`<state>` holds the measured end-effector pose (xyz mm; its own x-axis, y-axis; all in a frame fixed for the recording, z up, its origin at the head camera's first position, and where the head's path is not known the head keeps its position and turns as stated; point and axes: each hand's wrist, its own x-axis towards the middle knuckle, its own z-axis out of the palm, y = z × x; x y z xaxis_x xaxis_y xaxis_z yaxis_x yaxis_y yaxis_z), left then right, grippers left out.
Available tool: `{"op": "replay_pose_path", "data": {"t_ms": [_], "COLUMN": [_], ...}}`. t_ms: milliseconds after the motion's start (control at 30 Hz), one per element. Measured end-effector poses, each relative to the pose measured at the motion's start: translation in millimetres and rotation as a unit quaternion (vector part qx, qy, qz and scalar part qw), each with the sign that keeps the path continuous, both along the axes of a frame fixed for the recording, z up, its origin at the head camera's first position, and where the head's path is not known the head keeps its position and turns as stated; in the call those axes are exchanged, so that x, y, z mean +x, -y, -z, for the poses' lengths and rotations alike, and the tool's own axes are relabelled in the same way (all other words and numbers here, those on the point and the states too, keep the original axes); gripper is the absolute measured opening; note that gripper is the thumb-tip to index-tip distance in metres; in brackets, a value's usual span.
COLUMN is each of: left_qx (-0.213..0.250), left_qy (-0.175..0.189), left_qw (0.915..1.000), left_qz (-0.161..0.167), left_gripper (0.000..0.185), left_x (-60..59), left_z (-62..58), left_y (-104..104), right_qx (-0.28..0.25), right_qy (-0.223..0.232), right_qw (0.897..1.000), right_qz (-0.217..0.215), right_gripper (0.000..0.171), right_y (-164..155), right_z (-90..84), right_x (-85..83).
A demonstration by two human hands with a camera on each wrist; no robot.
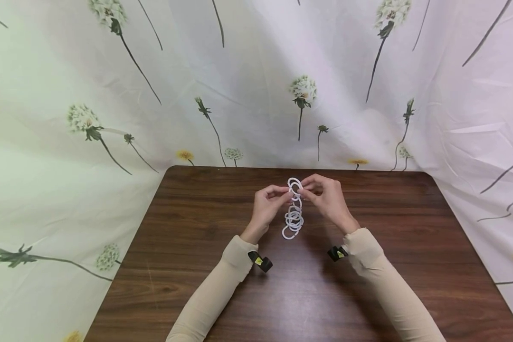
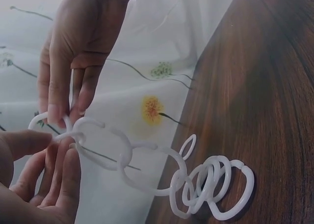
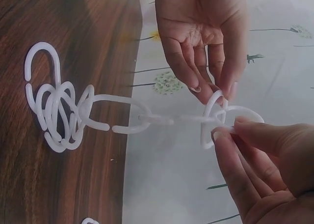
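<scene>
A chain of white plastic C-shaped links [image 1: 294, 221] hangs between the two hands, and its lower links are bunched together. In the right wrist view, narrow gaps show in some links [image 3: 130, 129]. My left hand [image 1: 265, 209] pinches a link near the top of the chain between thumb and fingers. Opposite it, my right hand [image 1: 330, 198] pinches the end link [image 2: 38, 120], which touches or passes through the left hand's link. In the right wrist view, fingertips partly cover where these two links [image 3: 214, 111] meet, so I cannot tell whether they are joined.
Under the hands lies a dark wood-grain table [image 1: 188, 247]. A separate small white loop [image 2: 187, 146] shows beyond the chain in the left wrist view. Behind the table's far edge hangs a pale curtain [image 1: 256, 95] with dandelion prints. Each wrist wears a black strap device [image 1: 261, 261].
</scene>
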<state>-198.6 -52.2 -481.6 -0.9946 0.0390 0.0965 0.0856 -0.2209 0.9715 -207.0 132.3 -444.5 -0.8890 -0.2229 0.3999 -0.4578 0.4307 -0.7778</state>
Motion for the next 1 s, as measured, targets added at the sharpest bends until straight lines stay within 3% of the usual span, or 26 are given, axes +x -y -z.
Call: {"op": "replay_pose_path", "data": {"t_ms": [300, 533, 800, 1000], "left_qx": [-0.01, 0.0, -0.019, -0.035], "left_qy": [0.004, 0.009, 0.005, 0.003], "left_qw": [0.9999, 1.0, 0.9998, 0.9994], "left_qz": [-0.001, 0.005, 0.01, 0.008], "left_gripper": [0.023, 0.025, 0.028, 0.028], "left_x": [1.3, 0.5, 1.0, 0.7], "left_z": [1.1, 3.9, 4.6, 3.9], "left_y": [-3.8, -1.8, -1.0, -1.1], "right_qx": [-0.003, -0.062, -0.125, -0.141], "right_qy": [0.015, 0.065, 0.097, 0.101], "right_qw": [1.0, 0.996, 0.987, 0.984], "right_qz": [0.01, 0.027, 0.033, 0.03], "right_gripper": [0.017, 0.019, 0.02, 0.023], "right_y": [-1.1, 1.7, -3.8, -3.9], "right_z": [3.0, -29.0, -30.8, -32.9], "right_x": [-1.6, 15.7, 12.1, 12.3]}}
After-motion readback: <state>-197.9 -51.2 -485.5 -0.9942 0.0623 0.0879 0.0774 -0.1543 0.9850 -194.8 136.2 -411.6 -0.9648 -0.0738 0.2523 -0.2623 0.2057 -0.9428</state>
